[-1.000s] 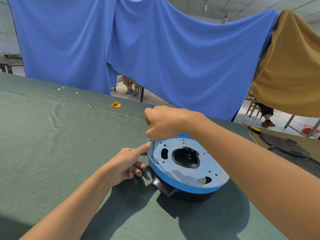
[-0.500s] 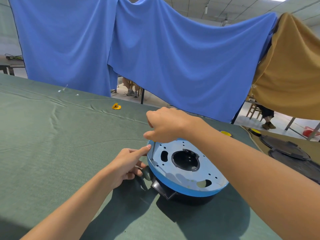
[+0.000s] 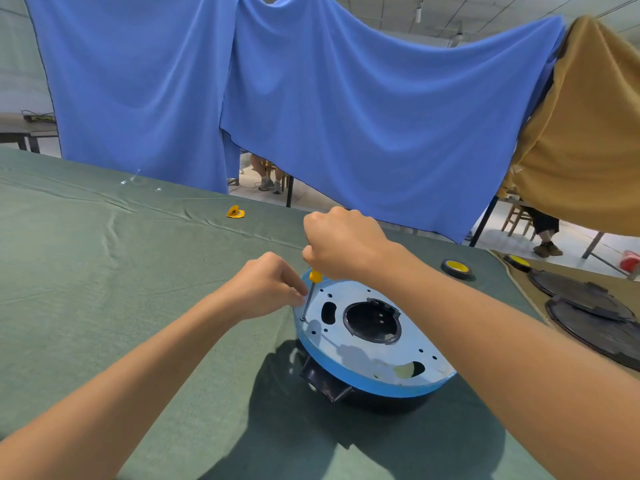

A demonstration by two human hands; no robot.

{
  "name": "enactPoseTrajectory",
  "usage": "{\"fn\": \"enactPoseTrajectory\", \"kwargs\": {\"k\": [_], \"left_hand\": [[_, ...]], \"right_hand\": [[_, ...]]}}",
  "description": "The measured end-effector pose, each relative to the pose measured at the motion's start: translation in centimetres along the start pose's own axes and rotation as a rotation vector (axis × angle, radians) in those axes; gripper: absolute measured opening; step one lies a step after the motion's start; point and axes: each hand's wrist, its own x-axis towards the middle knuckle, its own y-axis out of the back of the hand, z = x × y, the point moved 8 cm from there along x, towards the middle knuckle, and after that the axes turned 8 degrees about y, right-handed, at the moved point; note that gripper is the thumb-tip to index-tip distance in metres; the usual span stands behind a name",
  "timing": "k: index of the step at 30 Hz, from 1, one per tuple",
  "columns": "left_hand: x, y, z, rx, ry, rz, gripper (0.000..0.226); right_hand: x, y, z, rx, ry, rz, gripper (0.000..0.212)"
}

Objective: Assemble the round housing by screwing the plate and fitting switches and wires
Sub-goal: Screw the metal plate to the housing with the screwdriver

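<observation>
The blue plate already sits on top of the round housing, which stands on the green table toward its right side, a little short of the far edge. The work looks to be in the screwing stage. A screwdriver stands nearly upright with its tip at a hole by the plate's left rim, while several other small holes in the plate look empty. No switches or wires show anywhere, so most of the task seems left to do.

The right hand is closed in a fist around the yellow handle from above. The left hand has curled fingers whose tips appear to pinch the metal shaft just below the handle, steadying it. Whether a screw sits under the tip is too small to tell.

A roll of tape lies near the table's far right edge.
</observation>
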Motion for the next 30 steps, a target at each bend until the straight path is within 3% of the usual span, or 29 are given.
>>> {"fn": "enactPoseTrajectory", "kwargs": {"k": [7, 15, 20, 24, 30], "left_hand": [[-0.3, -1.7, 0.4, 0.236, 0.085, -0.087, 0.01], [-0.6, -1.6, 1.0, 0.441, 0.164, 0.14, 0.035], [-1.3, -1.7, 1.8, 0.588, 0.113, 0.223, 0.026], [-1.3, -1.9, 1.9, 0.541, 0.113, 0.196, 0.017], [-1.2, -1.9, 1.3, 0.399, 0.173, 0.152, 0.021]], "right_hand": [[0.2, 0.1, -0.2, -0.02, -0.027, 0.011, 0.035], [0.2, -0.3, 1.2, 0.079, -0.085, -0.032, 0.035], [-0.4, -0.3, 2.5, 0.152, -0.136, 0.008, 0.03], [-0.7, 0.4, 3.8, 0.18, -0.171, 0.078, 0.011], [-1.5, 0.5, 5.1, 0.22, -0.206, 0.131, 0.017]]}}
